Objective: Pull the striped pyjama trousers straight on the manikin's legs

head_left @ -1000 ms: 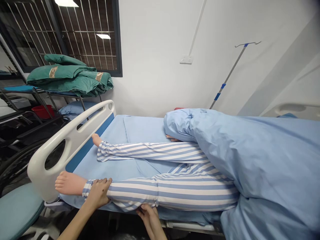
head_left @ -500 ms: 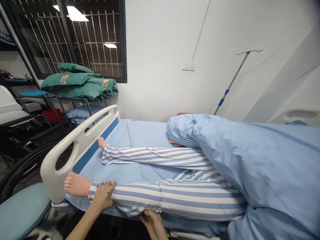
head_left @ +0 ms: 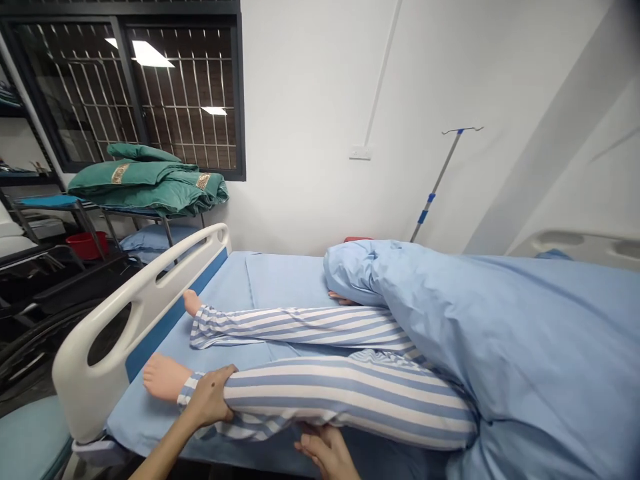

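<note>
Blue-and-white striped cotton covers the manikin's near leg [head_left: 350, 400], and the left grip [head_left: 209, 398], a bare hand, is clamped over it at the ankle, fingers and thumb closed around the trouser cuff. The right grip [head_left: 325, 450] lies open beneath the calf, palm up, its fingers against the underside of the cloth. The step in hand looks like supporting this leg at two points, and the next move calls for both hands to share its weight evenly so that it neither sags nor twists.

Just past the left grip, the bare foot [head_left: 165, 377] points toward the white bed rail [head_left: 145, 300]. Beyond the grips, the far leg [head_left: 290, 327] lies on the blue sheet [head_left: 285, 280], and a pale blue quilt [head_left: 525, 333] covers the body above the legs. Farther off stand a drip pole [head_left: 440, 180] and folded green quilts [head_left: 145, 180], the quilts below a barred window [head_left: 125, 93].
</note>
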A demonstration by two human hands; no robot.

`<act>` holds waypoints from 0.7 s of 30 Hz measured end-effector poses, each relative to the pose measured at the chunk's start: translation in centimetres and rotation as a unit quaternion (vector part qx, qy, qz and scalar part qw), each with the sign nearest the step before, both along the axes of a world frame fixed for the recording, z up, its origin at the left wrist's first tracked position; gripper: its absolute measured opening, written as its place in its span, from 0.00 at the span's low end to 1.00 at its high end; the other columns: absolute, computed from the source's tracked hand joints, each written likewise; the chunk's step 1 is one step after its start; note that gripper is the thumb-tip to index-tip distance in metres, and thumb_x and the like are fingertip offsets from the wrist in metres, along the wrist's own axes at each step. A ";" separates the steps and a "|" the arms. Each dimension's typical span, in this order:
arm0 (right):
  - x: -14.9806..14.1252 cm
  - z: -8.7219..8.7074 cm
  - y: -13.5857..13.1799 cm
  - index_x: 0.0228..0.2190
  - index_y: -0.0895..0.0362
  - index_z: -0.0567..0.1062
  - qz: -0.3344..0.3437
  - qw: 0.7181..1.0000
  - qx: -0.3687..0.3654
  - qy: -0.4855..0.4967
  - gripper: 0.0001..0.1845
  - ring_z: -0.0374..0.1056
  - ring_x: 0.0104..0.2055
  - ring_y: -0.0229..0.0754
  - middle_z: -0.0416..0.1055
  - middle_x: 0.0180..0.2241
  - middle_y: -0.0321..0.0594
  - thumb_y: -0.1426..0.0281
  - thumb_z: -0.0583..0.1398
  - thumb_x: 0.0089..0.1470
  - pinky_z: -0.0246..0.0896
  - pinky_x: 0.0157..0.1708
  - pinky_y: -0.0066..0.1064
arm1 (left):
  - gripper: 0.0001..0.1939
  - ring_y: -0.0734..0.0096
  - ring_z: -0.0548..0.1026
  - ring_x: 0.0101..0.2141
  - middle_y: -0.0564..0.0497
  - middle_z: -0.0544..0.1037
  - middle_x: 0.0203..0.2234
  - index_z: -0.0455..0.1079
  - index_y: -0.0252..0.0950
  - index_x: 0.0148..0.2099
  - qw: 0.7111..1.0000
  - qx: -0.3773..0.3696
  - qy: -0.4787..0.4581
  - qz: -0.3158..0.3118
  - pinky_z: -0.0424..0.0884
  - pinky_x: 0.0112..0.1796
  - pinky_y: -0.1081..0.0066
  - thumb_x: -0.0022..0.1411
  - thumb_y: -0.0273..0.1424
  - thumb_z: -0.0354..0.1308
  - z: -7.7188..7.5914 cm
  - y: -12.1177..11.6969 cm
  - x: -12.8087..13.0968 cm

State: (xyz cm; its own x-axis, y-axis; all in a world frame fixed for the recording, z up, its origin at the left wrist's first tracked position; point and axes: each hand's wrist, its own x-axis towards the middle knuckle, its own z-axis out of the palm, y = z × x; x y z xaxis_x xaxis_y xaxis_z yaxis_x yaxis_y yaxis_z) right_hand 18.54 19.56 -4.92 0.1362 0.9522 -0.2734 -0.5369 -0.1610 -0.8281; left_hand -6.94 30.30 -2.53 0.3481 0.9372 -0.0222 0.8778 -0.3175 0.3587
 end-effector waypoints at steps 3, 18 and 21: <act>2.5 4.6 -0.1 0.38 0.57 0.74 -0.012 0.995 0.058 -0.081 0.27 0.63 0.50 0.51 0.72 0.43 0.45 0.62 0.69 0.32 0.57 0.50 0.40 | 0.25 0.68 0.70 0.33 0.57 0.73 0.32 0.62 0.40 0.41 0.998 -0.027 -0.053 -0.002 0.58 0.31 0.75 0.35 0.30 0.58 1.0 -0.2 3.5; 8.4 12.0 -0.4 0.47 0.58 0.69 -0.051 0.962 0.077 -0.255 0.32 0.63 0.49 0.49 0.71 0.43 0.44 0.59 0.65 0.39 0.56 0.51 0.39 | 0.23 0.70 0.69 0.30 0.57 0.71 0.27 0.60 0.39 0.38 0.980 -0.015 -0.200 -0.008 0.58 0.29 0.74 0.36 0.32 0.61 0.6 -1.4 14.6; 7.7 11.7 -0.9 0.47 0.58 0.68 -0.091 0.960 0.082 -0.253 0.31 0.65 0.47 0.49 0.72 0.41 0.43 0.60 0.64 0.41 0.57 0.50 0.40 | 0.23 0.70 0.69 0.29 0.58 0.71 0.27 0.60 0.39 0.37 0.980 -0.027 -0.196 -0.023 0.58 0.28 0.74 0.35 0.32 0.61 0.4 -1.4 13.7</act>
State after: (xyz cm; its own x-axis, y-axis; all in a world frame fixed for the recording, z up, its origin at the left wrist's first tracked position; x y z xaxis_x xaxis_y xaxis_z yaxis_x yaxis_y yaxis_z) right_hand 26.20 18.68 6.83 0.3806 0.9245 0.0232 -0.0667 0.0525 -0.9964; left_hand 6.79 28.95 -2.09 0.3808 0.9218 0.0726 0.6549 -0.3242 0.6826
